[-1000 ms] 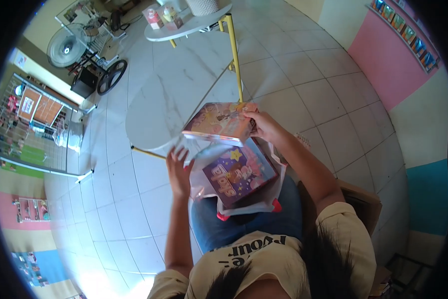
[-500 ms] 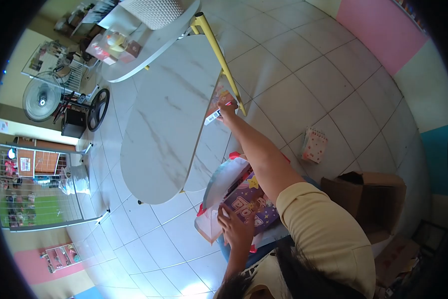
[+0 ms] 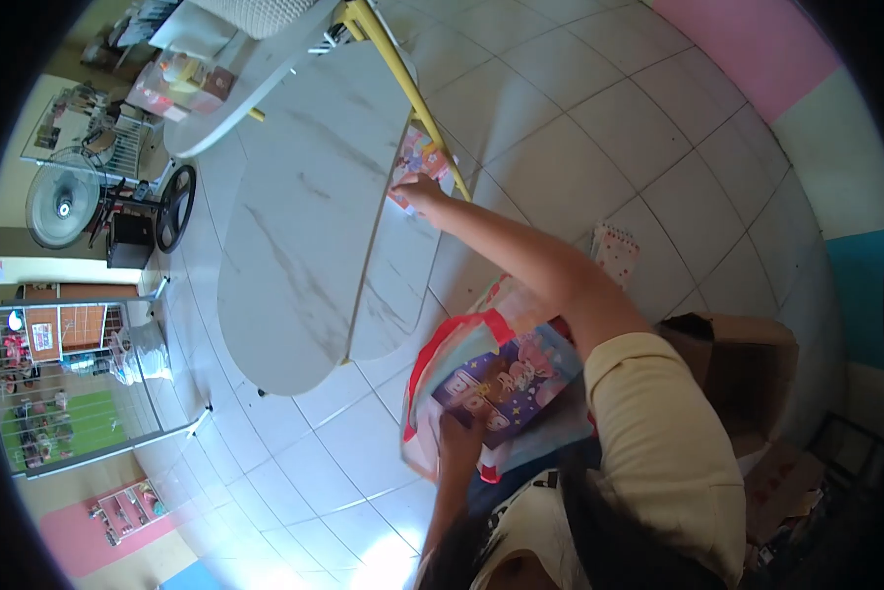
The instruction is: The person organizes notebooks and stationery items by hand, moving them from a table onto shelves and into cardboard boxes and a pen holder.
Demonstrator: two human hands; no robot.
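On the lower shelf of the marble-patterned table, my right hand (image 3: 422,193) reaches over a colourful picture-covered booklet or flat box (image 3: 426,155). Its fingers look loosely extended and touch or hover at the item's near side; contact is hard to make out. My left hand (image 3: 461,441) grips the lower left corner of a purple book (image 3: 509,393) with stars and cartoon figures. That book lies across a pale bag with red trim (image 3: 417,393), resting around my lap. Part of the bag is hidden under the book and my right arm.
The marble-patterned tabletop (image 3: 299,226) has a yellow leg (image 3: 402,84). A spiral notepad (image 3: 616,251) lies on the tiled floor by my right arm, and an open cardboard box (image 3: 752,369) stands right of me. A fan (image 3: 63,206) is at far left.
A white barcoded item held in my right hand is no longer visible there; that hand now rests lower over the picture-covered item. The purple book shows more fully, with my left hand at its corner.
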